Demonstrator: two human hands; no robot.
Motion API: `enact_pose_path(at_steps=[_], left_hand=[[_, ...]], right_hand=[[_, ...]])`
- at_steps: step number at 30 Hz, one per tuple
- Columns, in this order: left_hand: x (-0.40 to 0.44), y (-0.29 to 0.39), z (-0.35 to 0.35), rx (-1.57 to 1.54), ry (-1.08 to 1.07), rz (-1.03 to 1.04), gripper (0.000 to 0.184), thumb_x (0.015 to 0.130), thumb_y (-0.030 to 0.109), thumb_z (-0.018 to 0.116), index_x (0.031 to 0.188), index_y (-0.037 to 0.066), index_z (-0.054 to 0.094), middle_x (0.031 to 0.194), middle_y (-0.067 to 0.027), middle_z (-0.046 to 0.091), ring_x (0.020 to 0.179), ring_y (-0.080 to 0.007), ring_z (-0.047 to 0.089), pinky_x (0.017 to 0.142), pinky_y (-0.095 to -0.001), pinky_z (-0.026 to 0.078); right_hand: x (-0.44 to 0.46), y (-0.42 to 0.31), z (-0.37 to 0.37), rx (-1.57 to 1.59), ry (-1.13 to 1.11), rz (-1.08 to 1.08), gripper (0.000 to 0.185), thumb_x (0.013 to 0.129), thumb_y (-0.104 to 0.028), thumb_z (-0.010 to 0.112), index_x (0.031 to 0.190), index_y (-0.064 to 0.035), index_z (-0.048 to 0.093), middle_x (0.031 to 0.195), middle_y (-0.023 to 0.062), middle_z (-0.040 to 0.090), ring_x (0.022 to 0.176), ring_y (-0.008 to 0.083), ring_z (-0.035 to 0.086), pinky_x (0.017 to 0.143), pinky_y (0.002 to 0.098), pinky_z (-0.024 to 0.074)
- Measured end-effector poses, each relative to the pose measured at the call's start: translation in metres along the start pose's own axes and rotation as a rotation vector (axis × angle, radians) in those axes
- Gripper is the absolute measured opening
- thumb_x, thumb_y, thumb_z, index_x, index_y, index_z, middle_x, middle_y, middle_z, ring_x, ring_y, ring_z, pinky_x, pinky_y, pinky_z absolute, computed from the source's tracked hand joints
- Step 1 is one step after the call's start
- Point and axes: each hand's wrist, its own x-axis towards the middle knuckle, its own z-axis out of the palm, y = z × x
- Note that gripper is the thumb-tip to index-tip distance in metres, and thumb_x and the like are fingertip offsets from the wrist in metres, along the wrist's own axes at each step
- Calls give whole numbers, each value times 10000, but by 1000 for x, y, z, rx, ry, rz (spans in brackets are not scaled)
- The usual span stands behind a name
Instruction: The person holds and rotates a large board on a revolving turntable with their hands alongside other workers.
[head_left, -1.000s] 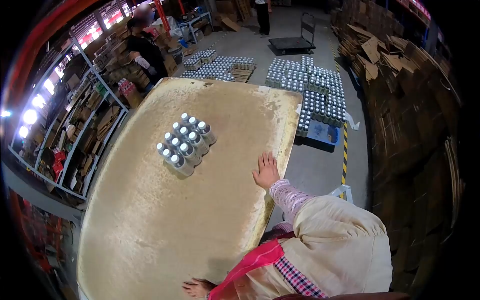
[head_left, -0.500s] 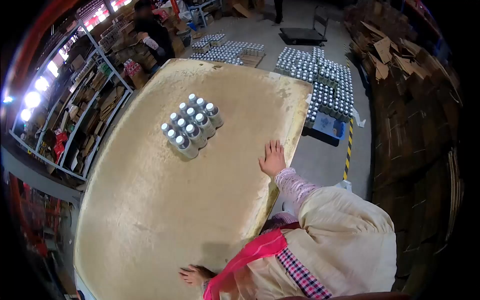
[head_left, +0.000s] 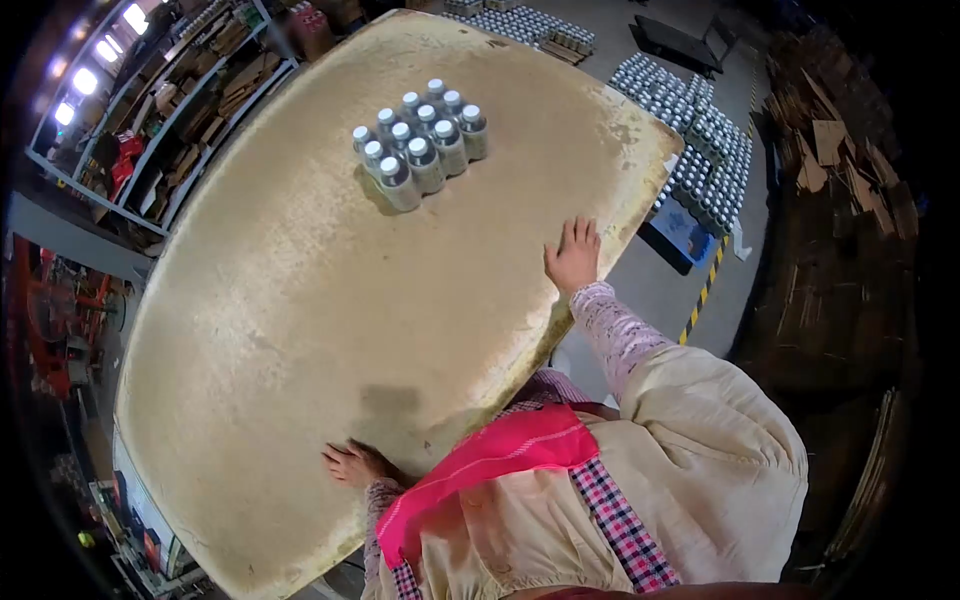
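My right hand (head_left: 573, 256) lies flat near the right edge of the worn tan tabletop (head_left: 300, 330), fingers apart and holding nothing. Lower in the view, my left hand (head_left: 352, 463) rests on the same top near its front edge, also empty, with fingers spread. A tight block of bottles (head_left: 424, 160) with white caps and pale labels stands upright toward the far side of the table. Neither hand touches the bottles; the right one is nearer to them.
Many more white-capped bottles (head_left: 715, 165) stand on the floor beyond the right edge, some by a blue pallet (head_left: 683, 232). A flat trolley (head_left: 680, 45) is behind them. Stacked cardboard (head_left: 840, 300) lines the right side, and a metal shelf (head_left: 150, 130) stands at left.
My view has tilted downward, so the bottles and table sit higher in the picture. Both hands stay on the tabletop. The person at the back has left the view.
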Motion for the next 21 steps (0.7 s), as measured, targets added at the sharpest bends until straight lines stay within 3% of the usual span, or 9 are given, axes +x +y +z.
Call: enact_pose_path(at_steps=[6,13,15,16,17,18,19,20,21], left_hand=[[8,0,10,-62,26,25,654,1048,536,424,1515,80,459,1544,-215,439,1420,-381,413,1135,-543,339],[3,-10,19,-41,-124,-8,899,925,656,577,1563,52,388,1630,-223,332,1494,-391,306,1224,-565,202],[-3,-28,34,-615,91,235,635,937,384,680,1427,8,530,1505,-250,486,1403,-428,424,1174,-519,325],[-17,-7,12,-736,66,295,455,923,264,681,1286,-2,616,1347,-243,602,1253,-414,557,1087,-493,426],[-43,21,-35,-859,-2,338,367,915,237,672,1216,28,653,1214,-215,657,1099,-378,630,968,-472,505],[-73,30,-38,-1039,-16,359,307,922,265,677,1139,47,692,1066,-198,698,974,-348,677,867,-431,547],[-103,41,-66,-1001,-258,358,293,936,275,665,1116,47,701,1025,-203,706,967,-339,686,856,-426,548],[-129,52,-101,-977,-513,363,286,949,286,652,1093,46,709,985,-208,715,960,-330,696,845,-421,550],[-156,58,-117,-923,-608,367,310,957,307,655,1107,43,718,986,-202,729,968,-317,707,864,-418,547]], right_hand=[[0,4,6,-4,36,-2,771,921,-412,622,1505,49,420,1599,283,332,1509,491,216,1238,581,188],[6,21,37,52,45,-81,731,916,-352,600,1444,127,435,1568,322,357,1506,487,227,1256,569,139],[4,27,44,15,15,-223,690,920,-312,601,1432,124,446,1545,327,384,1464,496,283,1228,573,179],[-1,31,36,90,-44,-278,632,937,-301,605,1415,97,493,1526,317,417,1432,512,317,1204,585,221],[-4,25,29,220,-49,-442,541,961,-270,617,1383,63,551,1516,287,450,1431,491,333,1196,567,254],[-12,27,45,455,-74,-600,447,979,-210,626,1340,52,599,1437,254,552,1350,417,480,1130,503,379],[-39,-2,-4,721,-437,-518,401,995,-183,618,1326,45,615,1344,230,636,1221,340,611,1046,432,466],[-52,18,26,608,-519,-650,364,1005,-183,617,1305,22,642,1262,209,692,1093,304,681,964,398,517],[-59,10,27,493,-864,-611,338,1009,-187,621,1311,-40,662,1264,213,694,1096,297,678,970,383,511]])
